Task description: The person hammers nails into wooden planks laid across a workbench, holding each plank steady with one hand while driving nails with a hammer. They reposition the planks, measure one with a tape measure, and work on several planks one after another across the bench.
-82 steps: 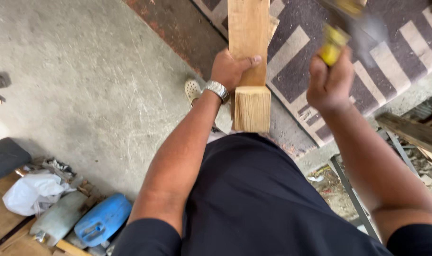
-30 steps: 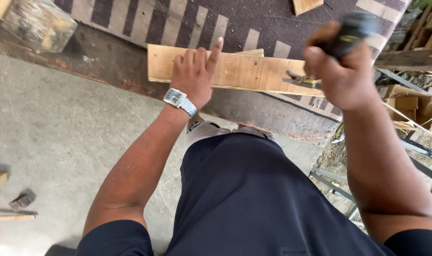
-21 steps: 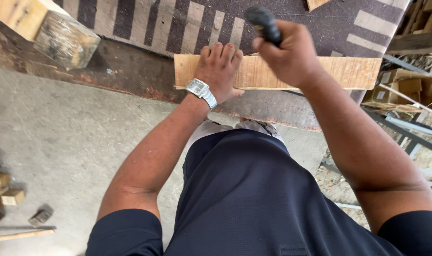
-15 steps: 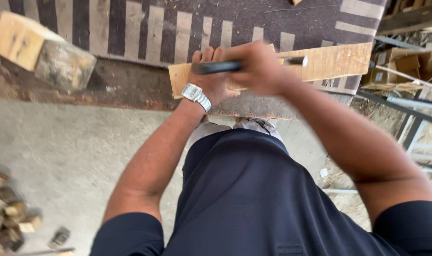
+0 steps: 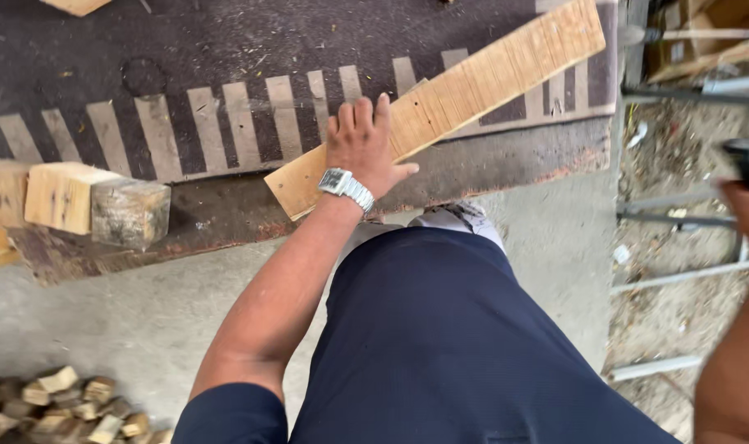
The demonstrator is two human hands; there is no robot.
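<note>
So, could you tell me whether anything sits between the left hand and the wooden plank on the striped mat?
Nothing visible does. The left hand already lies flat on the wooden plank, palm down near its lower end, with no object between them. The wood blocks sit off to the side, apart from both.

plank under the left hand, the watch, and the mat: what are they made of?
Plank: bare, unfinished wood, going by the pale tan face with straight grain lines and small dark holes. Watch on the left hand: looks like metal, silver-coloured and shiny, with a linked band. Mat: probably woven carpet or textile, with a dark matte fuzzy surface, pale stripes and a worn edge; the exact fibre is unclear.
</note>
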